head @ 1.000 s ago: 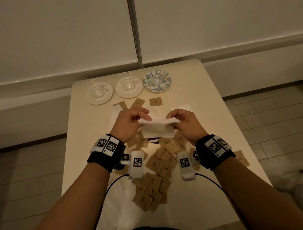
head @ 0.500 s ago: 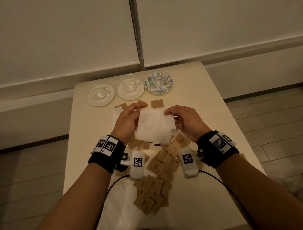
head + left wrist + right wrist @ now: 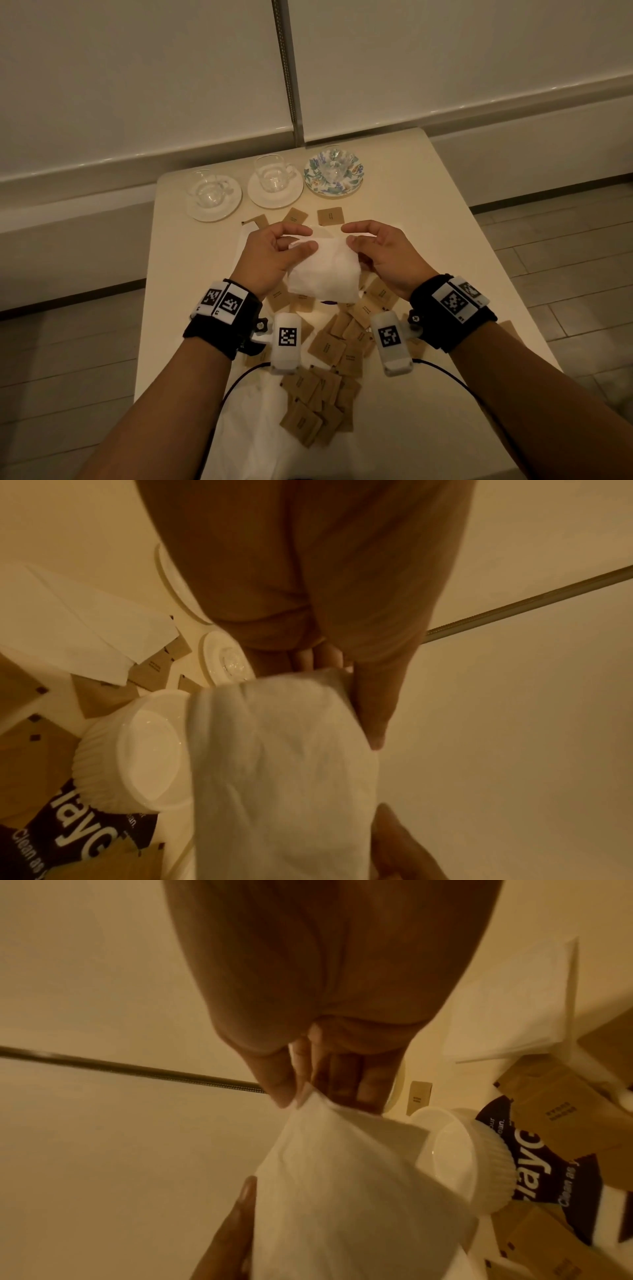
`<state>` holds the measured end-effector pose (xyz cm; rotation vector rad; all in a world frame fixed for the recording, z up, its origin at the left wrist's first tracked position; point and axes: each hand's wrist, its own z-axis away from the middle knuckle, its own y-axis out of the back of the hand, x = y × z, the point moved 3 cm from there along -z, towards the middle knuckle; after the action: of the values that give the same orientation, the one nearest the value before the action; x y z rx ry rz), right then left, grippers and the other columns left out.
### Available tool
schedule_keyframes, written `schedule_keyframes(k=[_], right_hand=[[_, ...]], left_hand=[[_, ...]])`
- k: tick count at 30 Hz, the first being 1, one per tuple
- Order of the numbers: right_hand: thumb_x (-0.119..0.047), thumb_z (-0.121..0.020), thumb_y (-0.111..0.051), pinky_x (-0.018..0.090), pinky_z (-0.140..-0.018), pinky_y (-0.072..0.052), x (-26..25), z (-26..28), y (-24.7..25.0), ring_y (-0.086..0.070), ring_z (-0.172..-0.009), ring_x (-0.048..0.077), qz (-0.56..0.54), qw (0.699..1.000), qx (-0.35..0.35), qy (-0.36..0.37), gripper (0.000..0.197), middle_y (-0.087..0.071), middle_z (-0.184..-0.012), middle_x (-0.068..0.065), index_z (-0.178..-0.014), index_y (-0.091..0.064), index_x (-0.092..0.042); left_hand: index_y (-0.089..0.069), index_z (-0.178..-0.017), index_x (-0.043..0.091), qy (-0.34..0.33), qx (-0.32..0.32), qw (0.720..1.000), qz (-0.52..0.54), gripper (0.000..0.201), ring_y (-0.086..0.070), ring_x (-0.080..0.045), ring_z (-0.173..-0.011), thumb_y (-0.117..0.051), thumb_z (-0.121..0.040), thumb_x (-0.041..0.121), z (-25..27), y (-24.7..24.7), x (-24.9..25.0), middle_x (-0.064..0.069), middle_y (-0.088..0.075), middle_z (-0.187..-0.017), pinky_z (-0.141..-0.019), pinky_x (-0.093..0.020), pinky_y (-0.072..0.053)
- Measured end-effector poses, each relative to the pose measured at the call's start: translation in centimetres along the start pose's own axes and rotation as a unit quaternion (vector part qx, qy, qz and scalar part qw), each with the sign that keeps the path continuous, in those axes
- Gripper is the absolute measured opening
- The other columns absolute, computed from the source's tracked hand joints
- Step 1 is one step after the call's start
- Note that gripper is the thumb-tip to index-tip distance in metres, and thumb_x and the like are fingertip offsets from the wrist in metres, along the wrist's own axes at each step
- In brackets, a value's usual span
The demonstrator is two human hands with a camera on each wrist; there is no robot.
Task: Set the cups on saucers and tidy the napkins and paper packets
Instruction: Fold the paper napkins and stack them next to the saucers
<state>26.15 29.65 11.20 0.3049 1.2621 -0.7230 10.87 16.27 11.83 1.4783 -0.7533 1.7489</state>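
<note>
Both hands hold one white napkin (image 3: 323, 270) above the middle of the table. My left hand (image 3: 274, 253) pinches its upper left corner, thumb on the front. My right hand (image 3: 380, 250) pinches its upper right corner; the right wrist view shows thumb and fingers on the napkin (image 3: 342, 1191). The left wrist view shows the napkin (image 3: 281, 764) hanging folded from my fingers. Three glass cups stand on saucers at the far edge: left (image 3: 209, 192), middle (image 3: 274, 176), and one on a floral saucer (image 3: 334, 174). Several brown paper packets (image 3: 325, 383) lie scattered below my hands.
A white ribbed dish (image 3: 137, 750) sits under the napkin beside a dark printed wrapper (image 3: 82, 829). More white napkins lie at the left (image 3: 243, 240) and at the near edge (image 3: 246, 428). Three packets (image 3: 330, 216) lie near the saucers. The table (image 3: 428, 212) stands against a wall.
The napkin went from a narrow horizontal strip to hanging open, and now hangs lower and more bunched. Both hands have come closer together and kept their pinch.
</note>
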Motion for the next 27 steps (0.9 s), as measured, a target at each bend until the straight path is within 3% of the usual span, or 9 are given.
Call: schedule_keyframes(k=[5,8,11,13,15,16,20,24,27], right_hand=[[-0.027,-0.085,-0.074,0.019,-0.090,-0.051,-0.7,0.0,-0.4,-0.065,-0.103,0.004,0.191,0.978,-0.064,0.058,0.033,-0.071,-0.109,-0.005,-0.116,-0.065,-0.018],[-0.024,-0.083,-0.076,0.018,-0.072,-0.054,-0.9,0.1,-0.6,-0.069,-0.080,0.005,0.223,0.970,-0.090,0.047,0.016,-0.075,-0.090,-0.002,-0.097,-0.072,-0.016],[-0.017,-0.085,-0.075,0.030,-0.069,-0.056,-0.9,0.0,-0.1,-0.069,-0.073,0.015,0.190,0.979,-0.060,0.051,0.008,-0.075,-0.086,0.009,-0.089,-0.071,-0.011],[-0.014,-0.085,-0.074,0.036,-0.072,-0.056,-0.7,0.1,0.5,-0.069,-0.075,0.020,0.157,0.986,-0.038,0.046,0.009,-0.074,-0.089,0.014,-0.090,-0.070,-0.007],[-0.015,-0.085,-0.074,0.040,-0.076,-0.054,-0.3,0.1,1.1,-0.068,-0.076,0.024,0.148,0.988,-0.022,0.033,0.011,-0.073,-0.090,0.018,-0.091,-0.070,-0.006],[-0.016,-0.085,-0.074,0.041,-0.078,-0.053,-0.1,0.2,1.2,-0.067,-0.077,0.025,0.154,0.988,-0.019,0.028,0.013,-0.073,-0.091,0.020,-0.092,-0.070,-0.007],[-0.021,-0.085,-0.074,0.037,-0.080,-0.056,0.0,0.2,0.6,-0.071,-0.086,0.024,0.183,0.981,-0.047,0.041,0.019,-0.074,-0.094,0.010,-0.101,-0.071,-0.010],[-0.020,-0.088,-0.071,0.028,-0.064,-0.056,0.0,0.3,0.4,-0.071,-0.072,0.012,0.211,0.975,-0.031,0.064,0.005,-0.075,-0.079,0.000,-0.089,-0.074,-0.015],[-0.019,-0.088,-0.072,0.024,-0.062,-0.055,0.4,0.6,1.1,-0.070,-0.069,0.010,0.206,0.976,-0.014,0.063,0.003,-0.075,-0.077,-0.002,-0.087,-0.074,-0.018]], left_hand=[[-0.069,-0.104,0.014,0.001,-0.074,0.995,-0.074,0.024,-0.069,-0.016,-0.072,-0.077,-0.082,0.010,-0.4,-0.6,0.7,-0.004,-0.074,-0.076,-0.066,-0.024,-0.054],[-0.066,-0.111,0.015,0.009,-0.109,0.989,-0.096,0.029,-0.073,-0.015,-0.075,-0.076,-0.083,0.015,-0.5,-1.2,0.9,-0.003,-0.076,-0.081,-0.062,-0.021,-0.054],[-0.065,-0.114,0.014,0.040,-0.133,0.986,-0.093,0.035,-0.073,-0.018,-0.089,-0.077,-0.082,0.017,-0.5,-1.0,0.3,-0.004,-0.076,-0.095,-0.072,-0.026,-0.058],[-0.069,-0.104,0.015,0.040,-0.141,0.982,-0.116,0.020,-0.073,-0.015,-0.088,-0.075,-0.084,0.015,-0.2,-0.6,-0.5,-0.001,-0.077,-0.092,-0.074,-0.025,-0.056],[-0.072,-0.086,0.019,0.028,-0.101,0.986,-0.133,0.003,-0.072,-0.016,-0.080,-0.074,-0.086,0.016,-0.2,-0.1,-0.9,-0.002,-0.076,-0.082,-0.072,-0.028,-0.055],[-0.072,-0.081,0.020,0.021,-0.082,0.987,-0.138,0.006,-0.071,-0.018,-0.078,-0.074,-0.085,0.017,-0.2,0.1,-1.1,-0.003,-0.075,-0.081,-0.072,-0.030,-0.055],[-0.074,-0.082,0.020,0.013,-0.120,0.978,-0.168,0.003,-0.072,-0.017,-0.078,-0.076,-0.084,0.022,-0.2,-0.5,-1.2,-0.001,-0.076,-0.083,-0.071,-0.025,-0.057],[-0.073,-0.083,0.015,0.018,-0.116,0.979,-0.166,0.005,-0.069,-0.013,-0.071,-0.077,-0.083,0.019,-0.3,-0.7,-0.8,-0.002,-0.075,-0.078,-0.068,-0.023,-0.055],[-0.073,-0.087,0.016,0.034,-0.109,0.980,-0.165,0.006,-0.069,-0.009,-0.072,-0.077,-0.082,0.016,-0.2,-0.4,-0.7,0.000,-0.075,-0.079,-0.069,-0.021,-0.053]])
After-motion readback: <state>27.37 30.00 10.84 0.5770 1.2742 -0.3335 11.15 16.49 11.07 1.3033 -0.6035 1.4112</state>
